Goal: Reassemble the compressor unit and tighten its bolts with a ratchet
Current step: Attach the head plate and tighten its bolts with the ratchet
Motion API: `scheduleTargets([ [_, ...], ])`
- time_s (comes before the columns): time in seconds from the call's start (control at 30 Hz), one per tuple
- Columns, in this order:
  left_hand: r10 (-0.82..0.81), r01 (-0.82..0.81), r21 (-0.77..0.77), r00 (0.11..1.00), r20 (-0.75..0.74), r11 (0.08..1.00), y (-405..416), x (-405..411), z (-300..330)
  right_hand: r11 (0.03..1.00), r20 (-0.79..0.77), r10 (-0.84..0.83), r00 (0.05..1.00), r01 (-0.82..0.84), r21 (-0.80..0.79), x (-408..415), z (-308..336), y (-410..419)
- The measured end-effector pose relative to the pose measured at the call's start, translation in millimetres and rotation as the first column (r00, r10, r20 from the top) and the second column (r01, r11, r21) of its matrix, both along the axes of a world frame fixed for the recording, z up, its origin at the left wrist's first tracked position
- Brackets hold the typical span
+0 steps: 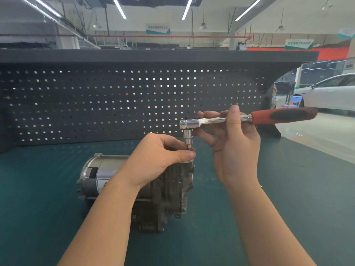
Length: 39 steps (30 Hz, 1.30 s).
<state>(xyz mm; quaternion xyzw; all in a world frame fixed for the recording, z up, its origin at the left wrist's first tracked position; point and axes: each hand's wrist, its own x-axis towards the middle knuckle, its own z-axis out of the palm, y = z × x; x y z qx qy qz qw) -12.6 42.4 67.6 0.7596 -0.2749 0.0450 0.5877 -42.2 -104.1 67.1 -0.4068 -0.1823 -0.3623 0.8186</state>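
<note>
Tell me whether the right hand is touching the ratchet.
Touching. The head view shows the right hand holding the ratchet by its metal shaft, thumb over the front and fingers curled behind; the red handle sticks out free.

Red-black ratchet handle (284, 115), teal bench mat (38, 189)

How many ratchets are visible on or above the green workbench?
1. The chrome ratchet with a red-and-black handle is held by the right hand above the grey metal compressor unit. The arms may hide other tools on the green workbench.
</note>
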Motion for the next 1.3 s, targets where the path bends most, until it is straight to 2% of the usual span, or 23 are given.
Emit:
scheduleTargets([
  [0.2, -0.064, 0.064, -0.002, 0.997, -0.038, 0.998, 1, 0, -1, 0.93, 0.174, -0.344, 0.923, 0.361, -0.07, -11, -9, 17],
  [0.43, -0.09, 0.09, -0.214, 0.996, 0.01, 0.973, -6, -6, 0, 0.876, 0.242, -0.463, 0.852, 0.482, -0.023, -8, -16, 24],
  [0.53, -0.035, 0.04, -0.243, 0.999, 0.023, 0.969, -10, -7, 0, 0.797, 0.334, -0.554, 0.763, 0.602, -0.052, -4, -21, 26],
  [0.63, -0.054, 0.059, -0.232, 0.998, 0.028, 0.971, -9, -7, 0, 0.68, 0.474, -0.592, 0.652, 0.72, -0.14, 0, -24, 26],
  [0.67, -0.06, 0.065, -0.223, 0.998, 0.03, 0.973, -8, -7, 0, 0.69, 0.478, -0.577, 0.662, 0.709, -0.148, 1, -23, 24],
  [0.73, -0.068, 0.071, -0.207, 0.997, 0.024, 0.976, -6, -8, 1, 0.813, 0.388, -0.488, 0.782, 0.569, -0.123, 0, -19, 19],
  [0.8, -0.071, 0.074, -0.191, 0.997, 0.024, 0.979, -6, -9, 0, 0.954, 0.2, -0.279, 0.939, 0.295, -0.054, 1, -12, 10],
  [0.83, -0.069, 0.075, -0.182, 0.997, 0.036, 0.981, -6, -9, 0, 0.994, 0.105, -0.112, 0.988, 0.112, 0.006, 1, -8, 5],
  [0.9, -0.068, 0.078, -0.169, 0.996, 0.063, 0.983, -7, -8, -1, 0.973, -0.003, 0.193, 0.981, -0.191, 0.133, 4, -3, -4],
  [0.93, -0.071, 0.082, -0.171, 0.995, 0.069, 0.982, -7, -8, -1, 0.958, -0.02, 0.245, 0.969, -0.239, 0.156, 6, -2, -5],
  [1.0, -0.084, 0.094, -0.194, 0.995, 0.063, 0.977, -8, -9, 0, 0.987, 0.007, 0.135, 0.991, -0.136, 0.091, 7, -5, -3],
  [1.07, -0.077, 0.088, -0.222, 0.995, 0.056, 0.971, -8, -10, 0, 0.991, 0.131, -0.109, 0.985, 0.117, -0.062, 4, -9, 2],
  [1.13, -0.046, 0.058, -0.226, 0.997, 0.057, 0.972, -9, -9, 0, 0.888, 0.32, -0.329, 0.888, 0.406, -0.215, 0, -12, 7],
  [1.2, -0.032, 0.045, -0.199, 0.997, 0.066, 0.979, -8, -8, 0, 0.753, 0.454, -0.438, 0.776, 0.592, -0.287, -2, -16, 12],
  [1.23, -0.034, 0.046, -0.186, 0.997, 0.065, 0.981, -8, -7, 0, 0.733, 0.462, -0.464, 0.756, 0.62, -0.279, -3, -17, 15],
  [1.27, -0.04, 0.049, -0.178, 0.998, 0.055, 0.983, -7, -7, 0, 0.766, 0.419, -0.467, 0.779, 0.593, -0.247, -4, -17, 17],
  [1.3, -0.046, 0.053, -0.172, 0.998, 0.044, 0.984, -7, -8, 0, 0.844, 0.326, -0.429, 0.842, 0.502, -0.187, -5, -15, 18],
])
